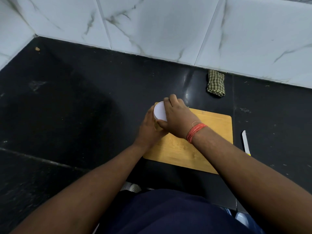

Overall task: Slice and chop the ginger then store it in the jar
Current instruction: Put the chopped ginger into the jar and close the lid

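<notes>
The person stands at a black surface (84, 98) backed by white marble-patterned wall tiles (160, 26). Both hands meet over the far left corner of a wooden cutting board (202, 146), which lies flat on the surface in front of the person.

The left hand (150, 129) curls around the side of a jar (157, 126), gripping its body from the left and below. Only a sliver of the jar's yellowish side shows between the two hands; what is inside cannot be made out. The right hand (179, 115) comes over from the right and grips the white round lid (160, 110) on top of the jar, fingers curled over the far rim and thumb pressed against the near edge. The lid faces up and to the left, so the jar appears tilted. A band of orange thread (195, 132) is wound around the right wrist.

The board carries a scatter of fine pale ginger crumbs (179, 146) near its middle. A knife (245, 142) with a pale blade lies on the surface just beside the board's right edge, apart from both hands. A folded green checked cloth (216, 83) rests near the wall, beyond the board. A small brown scrap (37, 48) sits alone in the far left corner of the surface.
</notes>
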